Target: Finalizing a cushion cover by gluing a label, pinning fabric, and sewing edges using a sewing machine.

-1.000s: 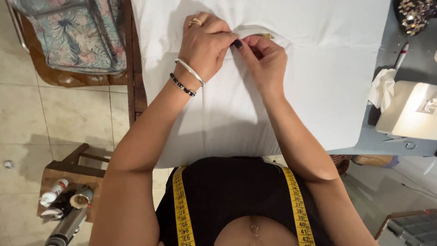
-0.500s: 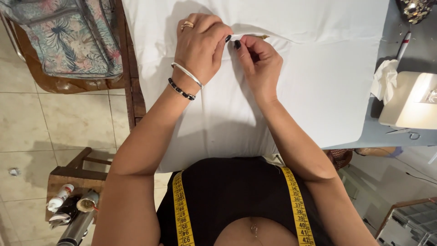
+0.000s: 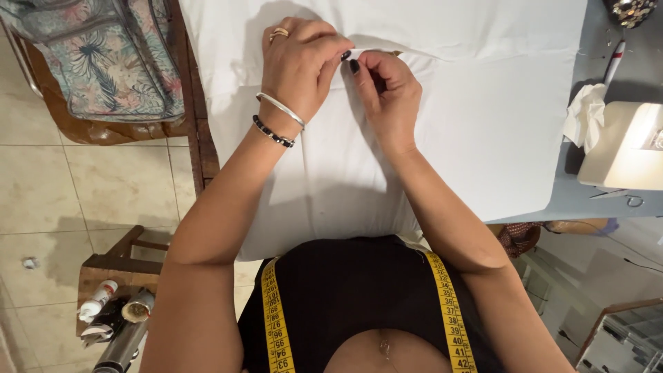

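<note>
Mostly the frame is filled by a sheet of white cloth (image 3: 476, 131), smooth and matte, spread over a table; its top edge runs out of the picture, and a folded edge crosses the upper middle. At upper left a soft bag with a leafy print (image 3: 103, 59) rests on a brown wooden seat, cut off by the frame edge. A yellow measuring tape (image 3: 276, 324) hangs in two strips over the person's black top at the bottom. At right stands a pale, glowing sewing machine (image 3: 625, 148), only partly in view, with a crumpled white tissue (image 3: 583, 121) just beside it. At lower left a small wooden stool (image 3: 114, 266) holds a few bottles and tubes, too small to tell apart.

Both hands meet at the fold in the upper middle. The left hand (image 3: 300, 65), with a ring, a silver bangle and a dark bead bracelet, pinches the cloth edge between thumb and fingertips. The right hand (image 3: 387, 93), touching it, is curled tightly over the same fold, dark-painted nails showing; whatever small thing sits between the fingers is hidden.
</note>
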